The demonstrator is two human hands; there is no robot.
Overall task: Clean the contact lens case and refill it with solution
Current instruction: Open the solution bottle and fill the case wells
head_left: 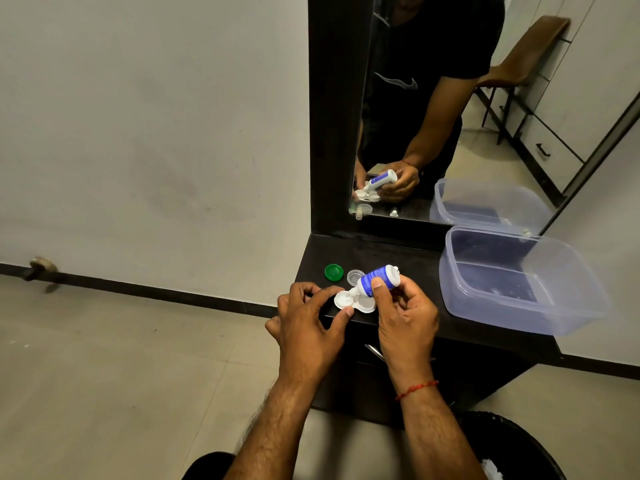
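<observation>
The left hand (304, 327) pinches the white case (353, 303) on the dark shelf (398, 251). The right hand (405, 313) grips the blue bottle (375, 279) below the mirror (485, 150).

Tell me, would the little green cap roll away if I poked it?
Probably not. The green cap lies flat on the dark counter, so a poke would likely make it slide, not roll. It looks small and thin, so it is probably very light. It sits near the counter's left edge, so a hard flick might knock it off.
</observation>
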